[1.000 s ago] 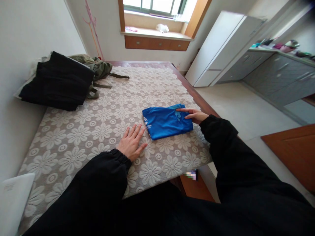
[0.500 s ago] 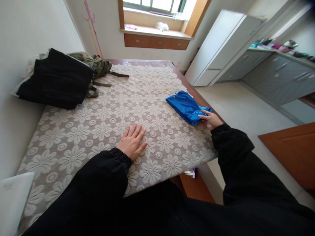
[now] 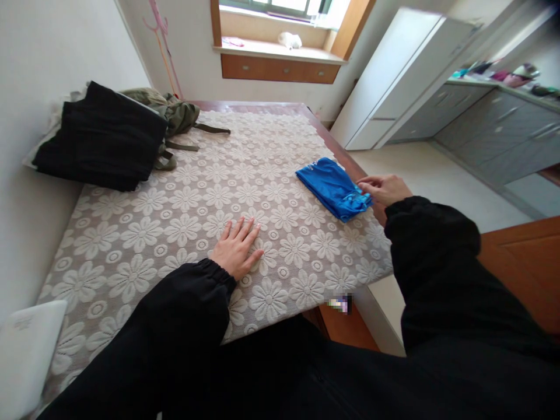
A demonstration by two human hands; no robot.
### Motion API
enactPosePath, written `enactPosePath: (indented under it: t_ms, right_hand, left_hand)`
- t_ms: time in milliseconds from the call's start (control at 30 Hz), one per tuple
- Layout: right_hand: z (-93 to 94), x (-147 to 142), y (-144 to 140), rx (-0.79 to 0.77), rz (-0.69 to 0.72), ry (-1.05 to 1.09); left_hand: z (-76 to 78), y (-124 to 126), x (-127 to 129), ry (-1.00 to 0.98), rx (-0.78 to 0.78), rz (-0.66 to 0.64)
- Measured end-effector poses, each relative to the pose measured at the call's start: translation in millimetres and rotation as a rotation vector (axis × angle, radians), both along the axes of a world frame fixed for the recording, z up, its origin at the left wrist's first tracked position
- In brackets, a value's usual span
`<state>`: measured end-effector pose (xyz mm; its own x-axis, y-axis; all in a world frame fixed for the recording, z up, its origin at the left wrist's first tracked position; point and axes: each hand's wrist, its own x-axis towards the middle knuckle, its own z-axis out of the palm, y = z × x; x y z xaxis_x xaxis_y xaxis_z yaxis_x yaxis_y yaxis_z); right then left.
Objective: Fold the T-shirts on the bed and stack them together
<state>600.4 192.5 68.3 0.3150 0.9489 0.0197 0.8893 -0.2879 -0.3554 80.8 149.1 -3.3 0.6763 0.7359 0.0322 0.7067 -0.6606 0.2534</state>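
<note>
A folded blue garment [image 3: 331,186] lies near the right edge of the bed, on the floral lace cover [image 3: 184,216]. My right hand [image 3: 385,189] hovers just right of it over the bed's edge, fingers loosely apart, fingertips at the garment's near corner and gripping nothing. Further left, my left hand [image 3: 237,249] rests flat on the cover with fingers spread, about a forearm's length from the garment. Both arms are in black sleeves.
A folded black garment [image 3: 101,137] and an olive-green bag with straps [image 3: 177,116] sit at the bed's far left by the wall. A white object [image 3: 24,350] lies at the near left corner. A white cabinet [image 3: 394,76] and grey cupboards [image 3: 494,125] stand right.
My right hand slid the blue garment from the middle of the bed to the right edge, then let go and drew back slightly. The left hand stayed flat in place.
</note>
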Motion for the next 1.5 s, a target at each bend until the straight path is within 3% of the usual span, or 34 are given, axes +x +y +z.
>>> enactPosePath:
  t_ms: [100,200,333,467,633,733,833,1000,1300,1500]
  right_hand:
    - [-7.2,-23,41,0.090,0.195,-0.043]
    - [-30.0,-42,73,0.120,0.348,-0.063]
    - [-64.7,-53,88,-0.030,0.239,-0.126]
    - [-82.3,-53,88,-0.120,0.201,-0.178]
    - [-82.8,-52,85,-0.086,0.248,-0.240]
    - [-80.9,-53,84,-0.013,0.376,-0.269]
    - [-78.7,-53,88,-0.098,0.491,-0.238]
    - [-73.3,-53,95,-0.235,0.491,-0.243]
    - [-73.1,-63,87,-0.188,0.491,-0.300]
    - [-61.9,-59,111,-0.199,0.546,-0.291]
  left_hand:
    - [-1.7,1,0,-0.012,0.010,-0.006]
    - [-2.0,1,-1,-0.015,0.008,-0.011]
    - [-1.1,1,-2,-0.010,0.004,-0.002]
    - [0.8,0,-2,-0.001,-0.002,-0.005]
    - [1.5,-1,-2,-0.003,0.004,-0.008]
    - [1.0,-1,-2,-0.002,0.010,-0.007]
    - [1.2,-1,-2,0.008,0.008,-0.006]
    - [0.9,0,-2,-0.021,0.017,-0.014]
    - [-0.3,0,-2,-0.022,0.016,-0.016]
    - [-0.5,-1,-2,-0.031,0.016,-0.017]
